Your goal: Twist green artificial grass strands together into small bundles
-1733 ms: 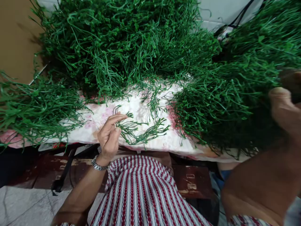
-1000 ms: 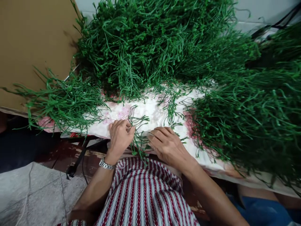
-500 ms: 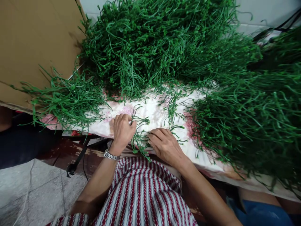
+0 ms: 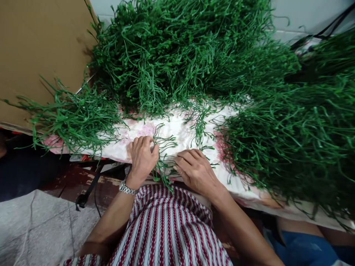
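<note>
My left hand (image 4: 143,155), with a metal watch at the wrist, is closed round a small bunch of thin green plastic-looking stems (image 4: 163,171). Their tips fan out to the right of the fist and hang down toward the cloth's front edge. Close by on the right, my right hand (image 4: 195,168) rests low over the cloth with its fingers curled and pressed together. Whatever its fingertips hold, if anything, is hidden. A few loose stems (image 4: 200,127) lie just beyond it on the floral cloth (image 4: 177,129).
A tall heap of green stems (image 4: 180,51) fills the back. Another heap (image 4: 288,144) covers the right side, and a smaller pile (image 4: 77,118) lies at left against a cardboard box (image 4: 41,48). At lower right shows another person's blue clothing (image 4: 307,247).
The view has shifted slightly, so the piles and box sit a little further left. Both hands keep nearly the same places on the cloth, the left still gripping its stems.
</note>
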